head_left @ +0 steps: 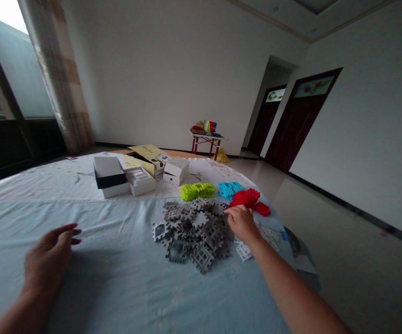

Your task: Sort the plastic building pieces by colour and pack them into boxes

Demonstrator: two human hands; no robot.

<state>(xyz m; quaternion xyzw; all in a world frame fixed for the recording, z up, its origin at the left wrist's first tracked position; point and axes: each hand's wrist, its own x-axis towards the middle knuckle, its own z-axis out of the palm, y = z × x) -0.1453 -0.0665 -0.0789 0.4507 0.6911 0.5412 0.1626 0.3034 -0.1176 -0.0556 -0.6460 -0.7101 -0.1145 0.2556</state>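
Note:
My left hand (49, 255) hovers at the left over the blue tablecloth, fingers stretched out and nothing in them. In the middle lies a heap of grey interlocking building pieces (201, 236), several with window-like openings. My right hand (242, 223) is at the heap's right edge, fingers closed and fingertips at the grey pieces; what they pinch is hidden. Just beyond that hand are red pieces (245, 198). Blue pieces (229, 189) and lime-green pieces (197, 191) lie behind the heap. White lattice pieces (244, 252) are partly covered by my right forearm.
Toward the back of the cloth-covered round table (117, 278) stand an open white box with a black band (110, 174), a white tray-like box (141, 181), another white box (176, 170) and a yellow-and-white carton (152, 155). A small side table (207, 137) stands by the wall.

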